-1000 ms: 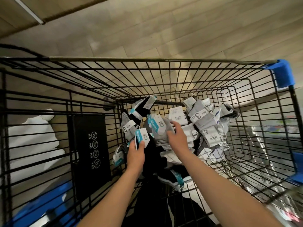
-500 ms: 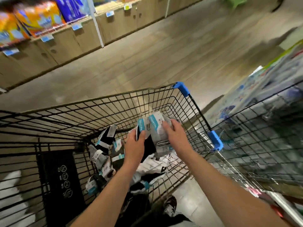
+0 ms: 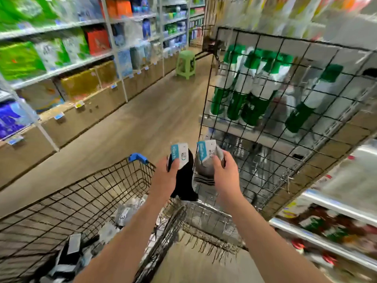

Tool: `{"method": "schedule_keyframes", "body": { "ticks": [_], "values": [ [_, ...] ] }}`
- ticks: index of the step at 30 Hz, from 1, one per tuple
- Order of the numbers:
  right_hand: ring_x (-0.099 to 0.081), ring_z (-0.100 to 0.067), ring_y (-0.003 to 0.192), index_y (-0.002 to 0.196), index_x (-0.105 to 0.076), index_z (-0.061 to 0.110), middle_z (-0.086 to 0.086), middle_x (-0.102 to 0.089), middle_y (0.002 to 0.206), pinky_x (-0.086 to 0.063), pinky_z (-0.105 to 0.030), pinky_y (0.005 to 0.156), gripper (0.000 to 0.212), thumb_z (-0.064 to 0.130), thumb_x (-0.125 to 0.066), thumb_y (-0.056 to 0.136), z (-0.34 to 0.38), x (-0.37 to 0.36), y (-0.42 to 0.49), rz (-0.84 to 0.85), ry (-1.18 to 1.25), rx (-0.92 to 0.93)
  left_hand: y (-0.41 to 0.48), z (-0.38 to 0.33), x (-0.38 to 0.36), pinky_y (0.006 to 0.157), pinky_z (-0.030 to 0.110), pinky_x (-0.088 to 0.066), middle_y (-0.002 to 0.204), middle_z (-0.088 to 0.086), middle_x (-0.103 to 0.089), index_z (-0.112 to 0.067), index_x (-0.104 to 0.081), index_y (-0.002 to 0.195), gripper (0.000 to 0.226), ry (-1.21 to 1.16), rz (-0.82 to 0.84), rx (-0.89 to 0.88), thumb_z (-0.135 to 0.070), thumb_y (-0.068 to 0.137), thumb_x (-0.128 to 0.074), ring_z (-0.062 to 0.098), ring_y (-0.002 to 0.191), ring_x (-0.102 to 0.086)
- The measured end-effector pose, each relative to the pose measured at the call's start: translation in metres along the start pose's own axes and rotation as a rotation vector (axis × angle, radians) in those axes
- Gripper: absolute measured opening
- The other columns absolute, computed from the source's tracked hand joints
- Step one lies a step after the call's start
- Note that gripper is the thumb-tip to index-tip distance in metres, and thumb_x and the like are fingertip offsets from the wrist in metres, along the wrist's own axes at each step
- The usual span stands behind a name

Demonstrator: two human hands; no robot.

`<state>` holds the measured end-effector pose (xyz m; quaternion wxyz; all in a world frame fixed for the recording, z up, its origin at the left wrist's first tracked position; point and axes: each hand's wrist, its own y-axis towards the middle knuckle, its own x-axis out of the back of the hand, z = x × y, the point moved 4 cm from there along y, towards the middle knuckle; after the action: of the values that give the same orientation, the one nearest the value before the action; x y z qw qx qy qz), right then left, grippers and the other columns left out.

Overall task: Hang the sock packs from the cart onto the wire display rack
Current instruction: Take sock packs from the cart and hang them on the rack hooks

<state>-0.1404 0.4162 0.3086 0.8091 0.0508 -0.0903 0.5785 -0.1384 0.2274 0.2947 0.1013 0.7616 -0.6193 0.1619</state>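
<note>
Forearms: both reach forward from the bottom edge, bare, roughly parallel, the wrists raised above the cart's far end.
Cart [image 3: 81, 190]: black wire, blue corner cap; it stands at the lower left, just beside the rack's foot.
Loose sock packs [image 3: 124, 213]: grey, white and black, heaped in the cart basket under the left forearm.
Left hand [image 3: 165, 176]: back toward the camera, thumb pressed on the front of a white-and-teal card, the other fingers curled behind it; it grips 1 pack.
Black sock pack [image 3: 184, 176]: upright, card on top, sock hanging down below the left hand.
Right hand [image 3: 224, 174]: thumb on the card's lower edge, fingers wrapped round the far side; it grips 1 pack.
Grey sock pack [image 3: 205, 166]: upright, just beside the black one; whether the 2 touch cannot be told.
Wire display rack [image 3: 285, 119]: black grid panel, tilted in view, right of the packs; green-and-white goods hang blurred behind it.
Green stool [image 3: 185, 64]: on the wood floor, far down the aisle.
Shelves [image 3: 61, 48]: along the left, stocked with blurred boxes.
</note>
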Motion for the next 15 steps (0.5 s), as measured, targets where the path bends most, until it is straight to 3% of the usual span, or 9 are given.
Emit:
{"method": "schedule_keyframes", "body": {
  "ticks": [3,5,9,12,15],
  "values": [
    [-0.064,-0.008,0.102,0.122,-0.06,0.031,0.012,-0.067,0.109,-0.054,-0.036,0.091,0.021,0.03,-0.054,0.102,0.018,0.032,0.015,-0.1,0.033,0.067,0.005,-0.031,-0.02,0.075,0.033,-0.052,0.109,0.001,-0.066,-0.025,-0.054,0.117,0.021,-0.03,0.1,-0.06,-0.039,0.104,-0.044,0.016,0.092,-0.063],
    [-0.063,-0.003,0.1,0.117,-0.059,0.032,0.015,-0.066,0.108,-0.053,-0.031,0.09,0.016,0.026,-0.056,0.102,0.034,0.041,0.028,-0.132,0.035,0.114,0.013,-0.051,-0.028,0.083,0.041,-0.054,0.112,-0.002,-0.067,-0.025,-0.055,0.124,0.028,-0.036,0.138,-0.106,-0.04,0.105,-0.041,0.016,0.096,-0.065],
    [-0.064,-0.009,0.105,0.125,-0.06,0.029,0.01,-0.067,0.115,-0.055,-0.037,0.093,0.024,0.03,-0.057,0.101,0.069,0.048,0.054,-0.196,0.108,0.133,0.029,-0.089,-0.033,0.079,0.025,-0.047,0.114,-0.006,-0.067,-0.023,-0.056,0.127,0.025,-0.127,0.113,-0.199,-0.031,0.105,-0.046,0.006,0.097,-0.063],
    [-0.065,-0.015,0.105,0.126,-0.059,0.024,0.005,-0.068,0.114,-0.056,-0.04,0.093,0.025,0.028,-0.057,0.101,0.099,0.044,0.073,-0.213,0.111,0.143,0.041,-0.111,-0.033,0.088,0.022,-0.048,0.119,-0.01,-0.066,-0.025,-0.055,0.132,0.029,-0.191,0.126,-0.228,-0.026,0.104,-0.051,0.004,0.106,-0.063],
    [-0.065,-0.015,0.102,0.124,-0.06,0.022,0.003,-0.068,0.112,-0.056,-0.04,0.092,0.023,0.026,-0.057,0.101,0.127,0.035,0.088,-0.208,0.108,0.193,0.051,-0.131,-0.029,0.083,0.014,-0.048,0.123,-0.008,-0.066,-0.024,-0.055,0.136,0.033,-0.228,0.121,-0.251,-0.027,0.104,-0.051,0.005,0.108,-0.064]
  ]
}}
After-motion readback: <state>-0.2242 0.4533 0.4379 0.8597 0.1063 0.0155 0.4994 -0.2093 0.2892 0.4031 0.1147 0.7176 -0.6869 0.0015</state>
